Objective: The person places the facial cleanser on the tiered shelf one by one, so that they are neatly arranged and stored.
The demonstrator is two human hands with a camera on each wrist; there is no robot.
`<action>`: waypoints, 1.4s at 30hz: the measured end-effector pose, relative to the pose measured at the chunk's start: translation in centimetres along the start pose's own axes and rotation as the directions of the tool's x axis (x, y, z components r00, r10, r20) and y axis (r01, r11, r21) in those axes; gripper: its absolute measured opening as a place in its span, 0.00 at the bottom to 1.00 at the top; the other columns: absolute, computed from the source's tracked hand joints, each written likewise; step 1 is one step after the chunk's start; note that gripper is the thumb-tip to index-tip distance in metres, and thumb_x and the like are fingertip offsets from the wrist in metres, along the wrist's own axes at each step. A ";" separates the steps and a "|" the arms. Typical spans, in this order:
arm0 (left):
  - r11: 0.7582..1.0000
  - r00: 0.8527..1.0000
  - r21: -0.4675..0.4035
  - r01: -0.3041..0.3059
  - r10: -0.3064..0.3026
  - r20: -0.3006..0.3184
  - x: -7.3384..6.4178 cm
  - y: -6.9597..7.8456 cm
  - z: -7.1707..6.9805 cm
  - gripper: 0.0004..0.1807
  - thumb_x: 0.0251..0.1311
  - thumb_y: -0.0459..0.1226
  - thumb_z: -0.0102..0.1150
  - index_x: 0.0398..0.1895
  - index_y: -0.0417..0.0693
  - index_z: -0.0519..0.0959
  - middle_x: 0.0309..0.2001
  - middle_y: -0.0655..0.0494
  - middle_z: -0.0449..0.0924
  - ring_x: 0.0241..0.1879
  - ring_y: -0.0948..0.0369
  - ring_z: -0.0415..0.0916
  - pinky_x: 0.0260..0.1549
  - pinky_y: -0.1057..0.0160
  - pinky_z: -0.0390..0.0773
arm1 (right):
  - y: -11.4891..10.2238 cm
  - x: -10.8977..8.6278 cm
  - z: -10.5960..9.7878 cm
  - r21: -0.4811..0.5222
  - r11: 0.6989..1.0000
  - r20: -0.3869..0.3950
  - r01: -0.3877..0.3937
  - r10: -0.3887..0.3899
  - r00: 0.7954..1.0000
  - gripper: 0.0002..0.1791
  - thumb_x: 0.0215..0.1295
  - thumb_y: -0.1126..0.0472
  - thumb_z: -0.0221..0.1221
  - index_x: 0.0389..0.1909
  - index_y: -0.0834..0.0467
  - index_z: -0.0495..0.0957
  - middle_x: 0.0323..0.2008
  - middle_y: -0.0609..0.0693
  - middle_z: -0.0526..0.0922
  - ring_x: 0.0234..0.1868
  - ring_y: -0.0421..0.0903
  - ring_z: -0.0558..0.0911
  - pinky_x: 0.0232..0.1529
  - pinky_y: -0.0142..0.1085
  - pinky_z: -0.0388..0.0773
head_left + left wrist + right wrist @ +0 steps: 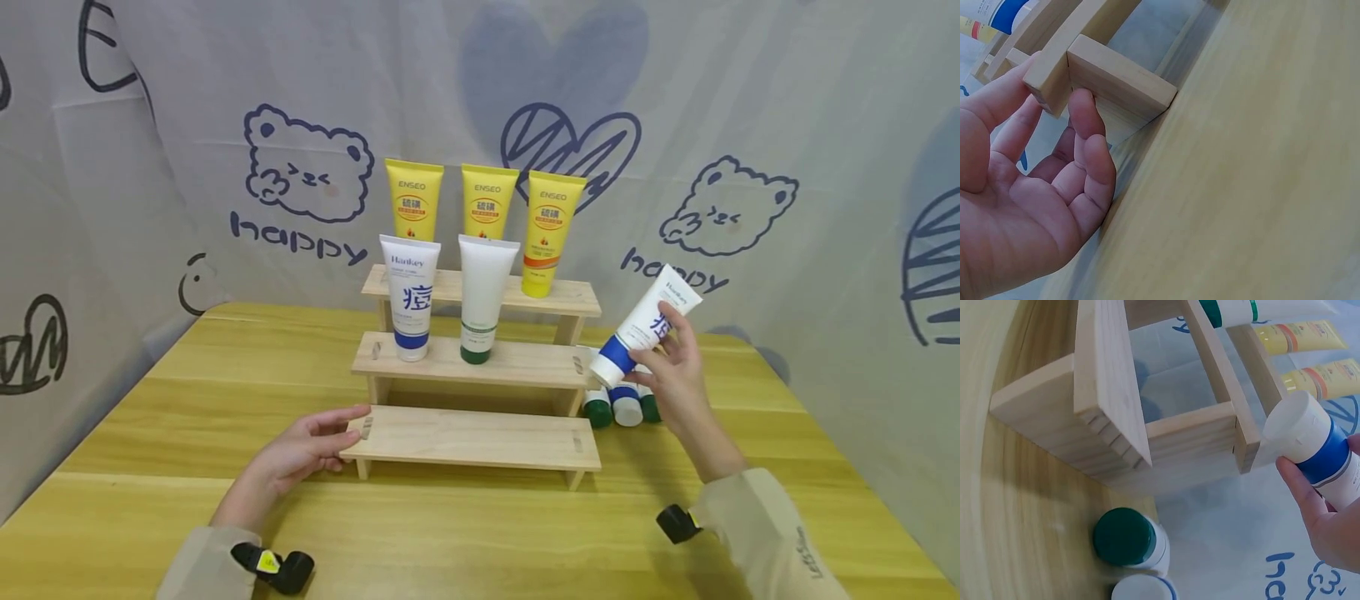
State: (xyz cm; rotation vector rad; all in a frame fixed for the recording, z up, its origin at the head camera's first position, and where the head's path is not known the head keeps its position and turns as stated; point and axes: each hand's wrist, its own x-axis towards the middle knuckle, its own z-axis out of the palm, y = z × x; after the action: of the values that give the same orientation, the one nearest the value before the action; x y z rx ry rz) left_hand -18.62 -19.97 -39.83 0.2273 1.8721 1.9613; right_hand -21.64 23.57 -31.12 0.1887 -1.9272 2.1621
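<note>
My right hand (pixel 681 371) holds a white squeeze tube (pixel 643 327) with a blue band and white cap, tilted cap-down to the left. It is in the air just off the right end of the middle step. In the right wrist view, the cap of this tube (pixel 1329 447) points toward the wooden stand. At the left end of the three-step wooden display stand (pixel 472 437), my left hand (pixel 300 450) pinches the lowest board. A blue-banded white tube (pixel 411 296) and a green-capped white tube (pixel 486 296) stand upright on the middle step.
Three yellow tubes (pixel 551 229) stand along the top step. Several white tubes with green and white caps (pixel 626 408) lie on the table right of the stand, below my right hand. A printed cloth (pixel 427 75) hangs behind the wood-grain table (pixel 187 400).
</note>
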 end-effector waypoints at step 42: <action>1.000 1.000 0.030 -0.008 0.008 -0.008 0.0 0.0 -0.1 0.24 0.59 0.38 0.55 0.60 0.46 0.68 0.45 0.52 0.67 0.31 0.62 0.67 0.30 0.64 0.73 | 1.9 1.9 8.4 -0.295 0.824 0.329 0.484 -0.388 0.861 0.32 0.54 0.79 0.55 0.61 0.59 0.61 0.58 0.57 0.61 0.53 0.54 0.67 0.43 0.48 0.73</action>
State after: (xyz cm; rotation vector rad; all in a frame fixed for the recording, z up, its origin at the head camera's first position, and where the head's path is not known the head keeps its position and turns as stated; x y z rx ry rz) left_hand -18.62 -20.03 -39.84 0.2357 1.9097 1.9434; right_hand -24.48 15.21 -31.47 0.7934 -2.1192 1.5028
